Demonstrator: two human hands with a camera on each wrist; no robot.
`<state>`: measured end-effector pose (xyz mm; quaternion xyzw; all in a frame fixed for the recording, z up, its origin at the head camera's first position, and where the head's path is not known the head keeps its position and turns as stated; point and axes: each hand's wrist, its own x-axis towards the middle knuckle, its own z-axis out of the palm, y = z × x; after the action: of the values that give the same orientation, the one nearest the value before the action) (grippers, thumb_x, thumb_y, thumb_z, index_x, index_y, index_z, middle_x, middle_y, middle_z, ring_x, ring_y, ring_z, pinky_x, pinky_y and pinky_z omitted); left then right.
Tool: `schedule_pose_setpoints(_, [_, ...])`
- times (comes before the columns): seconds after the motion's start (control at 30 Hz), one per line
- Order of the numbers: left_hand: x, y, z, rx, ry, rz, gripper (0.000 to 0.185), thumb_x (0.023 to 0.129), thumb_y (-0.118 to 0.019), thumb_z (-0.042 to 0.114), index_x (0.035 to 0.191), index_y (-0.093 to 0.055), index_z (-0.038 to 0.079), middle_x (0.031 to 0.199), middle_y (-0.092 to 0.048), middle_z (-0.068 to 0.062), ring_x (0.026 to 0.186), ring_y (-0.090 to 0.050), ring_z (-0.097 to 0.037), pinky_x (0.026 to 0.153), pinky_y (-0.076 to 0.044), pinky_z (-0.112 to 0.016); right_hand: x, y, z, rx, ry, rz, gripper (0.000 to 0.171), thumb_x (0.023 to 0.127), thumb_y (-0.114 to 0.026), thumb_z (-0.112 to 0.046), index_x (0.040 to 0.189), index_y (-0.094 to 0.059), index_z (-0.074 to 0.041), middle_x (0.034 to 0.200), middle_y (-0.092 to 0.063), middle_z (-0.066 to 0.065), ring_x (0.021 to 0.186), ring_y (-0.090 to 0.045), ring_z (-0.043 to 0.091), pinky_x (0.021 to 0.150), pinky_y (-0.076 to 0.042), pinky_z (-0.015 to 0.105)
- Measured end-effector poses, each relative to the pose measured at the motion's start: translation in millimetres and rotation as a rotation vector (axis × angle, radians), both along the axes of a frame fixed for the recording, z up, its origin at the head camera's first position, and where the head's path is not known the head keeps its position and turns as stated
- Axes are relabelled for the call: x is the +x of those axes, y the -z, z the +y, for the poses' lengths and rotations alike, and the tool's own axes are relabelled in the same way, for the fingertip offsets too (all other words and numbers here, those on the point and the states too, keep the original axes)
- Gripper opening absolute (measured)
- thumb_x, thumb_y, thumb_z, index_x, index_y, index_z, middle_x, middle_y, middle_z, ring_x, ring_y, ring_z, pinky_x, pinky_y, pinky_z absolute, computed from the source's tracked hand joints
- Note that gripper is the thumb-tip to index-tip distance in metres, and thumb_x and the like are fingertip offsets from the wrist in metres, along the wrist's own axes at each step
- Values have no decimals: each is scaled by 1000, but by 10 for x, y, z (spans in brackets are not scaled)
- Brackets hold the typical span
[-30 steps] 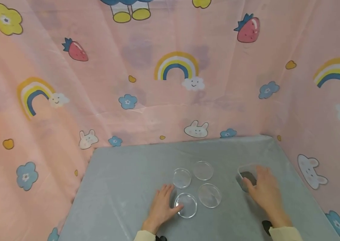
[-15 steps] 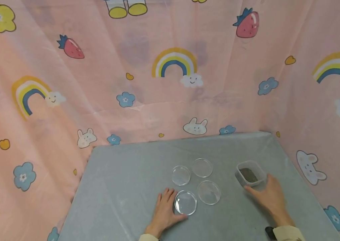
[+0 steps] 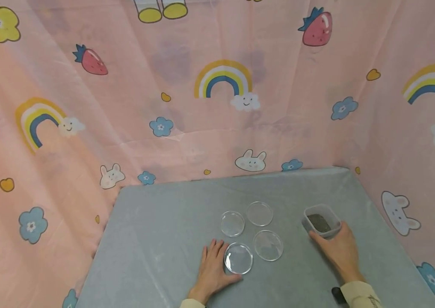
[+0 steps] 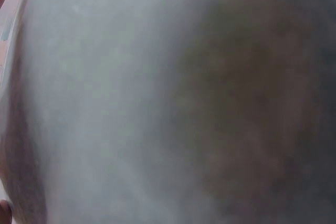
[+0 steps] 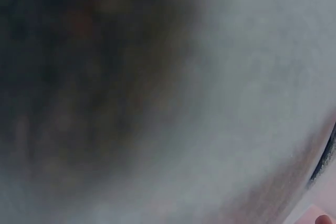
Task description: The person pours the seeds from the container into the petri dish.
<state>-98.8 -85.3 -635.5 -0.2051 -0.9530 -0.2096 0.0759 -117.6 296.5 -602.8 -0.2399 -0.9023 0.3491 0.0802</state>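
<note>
Four clear round dishes sit in a small cluster near the middle of the grey desk (image 3: 155, 239), none of them stacked. My left hand (image 3: 213, 271) lies flat on the desk with the fingers straight and spread, and its thumb runs along the near edge of the nearest dish (image 3: 238, 258), touching it as far as I can tell. The other three dishes lie just beyond: one (image 3: 267, 245) just to the right of it, and two farther back, one on the left (image 3: 232, 223) and one on the right (image 3: 259, 213). My right hand (image 3: 338, 250) rests well to the right, fingers curved around the near side of a small clear container (image 3: 321, 220) that holds something dark and flat. That container stands upright, apart from the dishes. Both wrist views are blurred grey and show nothing I can name. A pink curtain (image 3: 202, 107) printed with rainbows, strawberries and rabbits hangs behind and beside the desk.
</note>
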Motion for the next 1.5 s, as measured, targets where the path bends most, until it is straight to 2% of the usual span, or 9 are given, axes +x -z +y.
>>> schedule_pose_setpoints(0.3, [-17,1,15,-17,-3,16,97,56,-81,65,134,-54,14,138,-52,-9,137,-39,-34,111,-26,-57,-7,11,8,-40,7,53,99,79,-78,-44,143,-28,12,130,-43,36,113,-48,51,91,-38,64])
schedule_pose_setpoints(0.47, [-15,8,15,-27,-3,25,97,56,-80,67,133,-54,14,138,-52,-9,136,-40,-34,110,-27,-58,0,24,32,-74,7,39,104,78,-78,-45,147,-23,9,135,-40,37,118,-45,52,95,-36,64])
schedule_pose_setpoints(0.67, [30,21,-4,-39,-6,-4,97,58,-79,68,134,-54,14,139,-52,-8,137,-39,-34,111,-26,-58,12,86,35,-77,-7,37,105,77,-80,-46,148,-23,7,138,-39,37,120,-44,53,97,-35,63])
schedule_pose_setpoints(0.83, [37,1,-2,-44,-11,-26,97,59,-78,69,135,-53,14,140,-51,-8,138,-37,-34,111,-26,-57,17,104,16,-120,-37,115,94,80,-79,-33,145,-25,8,136,-38,36,118,-44,50,95,-36,62])
schedule_pose_setpoints(1.0, [-2,-24,15,-39,-15,-22,97,61,-78,68,137,-52,14,141,-50,-8,139,-36,-34,112,-25,-57,-6,2,-92,-72,-153,250,87,77,-82,-22,140,-32,9,128,-43,33,110,-48,48,87,-40,60])
schedule_pose_setpoints(1.17, [-38,-37,20,-39,-10,0,97,60,-79,67,136,-52,13,140,-51,-9,138,-37,-34,112,-25,-57,-53,-162,-292,10,-300,389,86,66,-87,-13,132,-38,10,119,-50,29,103,-52,46,80,-42,55])
schedule_pose_setpoints(1.5, [-22,-34,10,-52,-9,-7,97,61,-78,69,137,-52,14,141,-50,-8,138,-37,-33,111,-26,-57,-70,-420,-727,191,-587,558,95,50,-93,-16,127,-43,8,112,-55,22,95,-59,34,78,-46,45])
